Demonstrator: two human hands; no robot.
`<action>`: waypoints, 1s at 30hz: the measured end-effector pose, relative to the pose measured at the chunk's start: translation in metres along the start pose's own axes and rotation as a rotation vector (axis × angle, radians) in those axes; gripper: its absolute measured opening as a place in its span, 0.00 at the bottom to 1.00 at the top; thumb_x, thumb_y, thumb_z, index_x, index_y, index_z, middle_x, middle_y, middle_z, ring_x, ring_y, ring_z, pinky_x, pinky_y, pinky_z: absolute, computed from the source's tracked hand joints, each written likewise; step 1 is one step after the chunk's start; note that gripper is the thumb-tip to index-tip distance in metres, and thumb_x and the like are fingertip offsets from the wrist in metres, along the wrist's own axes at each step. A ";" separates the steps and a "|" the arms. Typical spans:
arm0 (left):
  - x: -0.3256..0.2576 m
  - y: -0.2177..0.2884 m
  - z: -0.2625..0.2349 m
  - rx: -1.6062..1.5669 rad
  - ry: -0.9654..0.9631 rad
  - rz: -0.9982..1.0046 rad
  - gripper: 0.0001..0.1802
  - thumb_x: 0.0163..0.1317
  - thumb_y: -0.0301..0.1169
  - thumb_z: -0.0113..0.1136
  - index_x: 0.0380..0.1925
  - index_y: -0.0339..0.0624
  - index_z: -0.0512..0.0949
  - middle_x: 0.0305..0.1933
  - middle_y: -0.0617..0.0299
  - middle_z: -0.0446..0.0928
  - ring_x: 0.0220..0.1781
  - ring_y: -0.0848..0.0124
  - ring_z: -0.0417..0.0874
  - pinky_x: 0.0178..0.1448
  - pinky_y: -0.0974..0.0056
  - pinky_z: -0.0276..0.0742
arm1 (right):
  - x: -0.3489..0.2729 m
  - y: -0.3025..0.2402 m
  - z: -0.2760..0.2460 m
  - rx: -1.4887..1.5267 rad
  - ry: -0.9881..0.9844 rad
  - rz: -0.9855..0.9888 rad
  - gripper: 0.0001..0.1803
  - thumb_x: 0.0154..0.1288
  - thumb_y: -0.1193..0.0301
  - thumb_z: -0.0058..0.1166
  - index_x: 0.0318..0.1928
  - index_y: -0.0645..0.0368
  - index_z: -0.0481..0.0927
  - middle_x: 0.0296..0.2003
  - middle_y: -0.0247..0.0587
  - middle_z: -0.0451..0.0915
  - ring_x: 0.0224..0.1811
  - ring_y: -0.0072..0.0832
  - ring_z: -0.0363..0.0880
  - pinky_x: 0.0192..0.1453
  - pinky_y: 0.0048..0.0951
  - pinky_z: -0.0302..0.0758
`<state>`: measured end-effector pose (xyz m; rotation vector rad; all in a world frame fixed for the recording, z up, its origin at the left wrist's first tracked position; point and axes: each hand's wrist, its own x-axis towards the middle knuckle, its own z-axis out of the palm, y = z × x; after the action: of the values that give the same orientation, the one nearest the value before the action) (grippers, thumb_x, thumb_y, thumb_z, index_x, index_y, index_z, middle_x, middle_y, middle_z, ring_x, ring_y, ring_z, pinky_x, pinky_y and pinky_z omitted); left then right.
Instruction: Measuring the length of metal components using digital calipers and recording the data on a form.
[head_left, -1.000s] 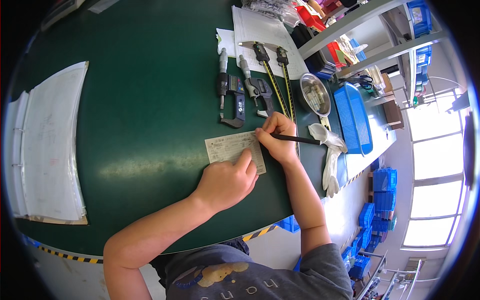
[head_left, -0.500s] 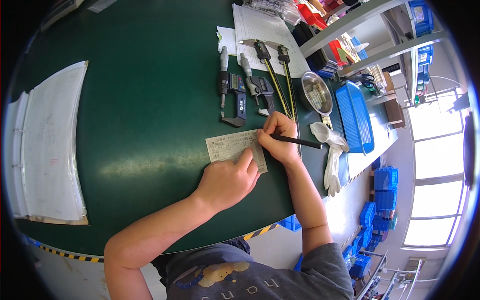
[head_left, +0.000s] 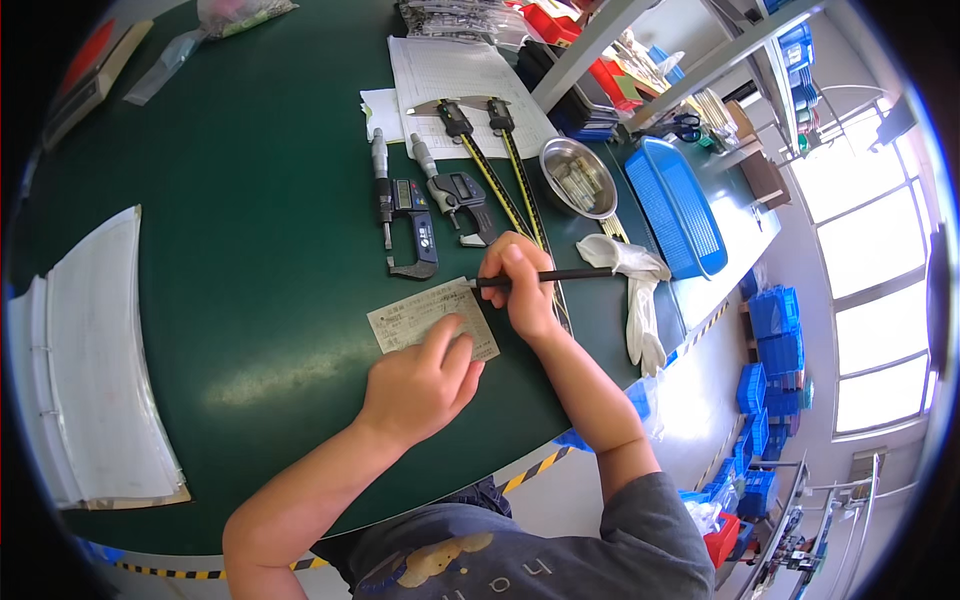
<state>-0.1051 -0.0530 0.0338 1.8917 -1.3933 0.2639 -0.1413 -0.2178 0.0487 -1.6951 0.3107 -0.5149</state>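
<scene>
Compared with a second ago, little has changed: the right hand (head_left: 520,285) has shifted slightly toward the upper edge of the paper slip (head_left: 432,318), and the black pen (head_left: 545,277) now lies nearly level, its tip at the slip's 1 o'clock corner. The right hand's fingers are curled tight around the pen, whose rear end points to 3 o'clock toward the white gloves (head_left: 635,290). The left hand (head_left: 422,382) stays pressed on the slip, fingers loosely spread and flat, gripping nothing, covering its 5 o'clock part. The slip lies flat on the green table (head_left: 230,230), just at 6 o'clock of the two digital micrometers (head_left: 425,210). Two calipers (head_left: 490,150) lie at 12 o'clock of the right hand, the steel bowl (head_left: 577,178) at 1 o'clock. An open binder (head_left: 85,360) sits far at 9 o'clock.
</scene>
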 end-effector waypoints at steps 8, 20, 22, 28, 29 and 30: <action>0.008 -0.006 -0.007 -0.262 0.174 -0.312 0.16 0.35 0.30 0.65 0.20 0.43 0.66 0.27 0.64 0.67 0.19 0.66 0.74 0.18 0.64 0.69 | -0.024 -0.014 -0.002 0.368 -0.315 -0.017 0.36 0.59 0.41 0.25 0.23 0.65 0.66 0.16 0.47 0.69 0.13 0.26 0.65 0.19 0.22 0.63; 0.006 -0.008 -0.008 -0.243 0.119 -0.248 0.11 0.37 0.29 0.61 0.19 0.41 0.68 0.21 0.60 0.68 0.21 0.61 0.73 0.22 0.62 0.70 | -0.033 -0.013 0.028 -0.203 -0.391 -0.208 0.30 0.59 0.42 0.32 0.35 0.61 0.63 0.22 0.39 0.71 0.23 0.31 0.72 0.26 0.28 0.68; 0.004 -0.006 -0.007 -0.276 0.129 -0.209 0.11 0.38 0.29 0.60 0.20 0.41 0.68 0.21 0.59 0.68 0.21 0.60 0.73 0.23 0.63 0.70 | -0.037 -0.007 0.030 -0.229 -0.383 -0.295 0.25 0.61 0.48 0.34 0.34 0.60 0.63 0.23 0.43 0.72 0.24 0.38 0.73 0.26 0.32 0.68; 0.004 0.001 -0.002 -0.286 0.166 -0.120 0.09 0.41 0.30 0.59 0.21 0.41 0.70 0.22 0.57 0.70 0.21 0.60 0.74 0.23 0.64 0.70 | -0.035 -0.007 0.023 -0.321 -0.368 -0.370 0.17 0.60 0.56 0.37 0.33 0.59 0.64 0.21 0.45 0.72 0.23 0.43 0.72 0.25 0.35 0.68; 0.004 0.003 -0.001 -0.289 0.158 -0.128 0.08 0.41 0.30 0.59 0.21 0.41 0.70 0.21 0.58 0.71 0.20 0.60 0.74 0.22 0.63 0.70 | -0.034 -0.010 0.018 -0.329 -0.378 -0.369 0.13 0.58 0.61 0.39 0.34 0.59 0.65 0.20 0.43 0.72 0.22 0.42 0.73 0.25 0.35 0.68; 0.003 0.004 0.000 -0.292 0.149 -0.140 0.08 0.41 0.31 0.59 0.20 0.42 0.71 0.20 0.58 0.71 0.18 0.61 0.74 0.21 0.63 0.69 | -0.035 -0.012 0.016 -0.324 -0.370 -0.367 0.13 0.58 0.61 0.39 0.34 0.59 0.65 0.20 0.43 0.72 0.22 0.42 0.73 0.25 0.35 0.68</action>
<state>-0.1075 -0.0556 0.0376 1.6821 -1.1280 0.1221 -0.1645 -0.1855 0.0533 -2.1362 -0.2023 -0.4186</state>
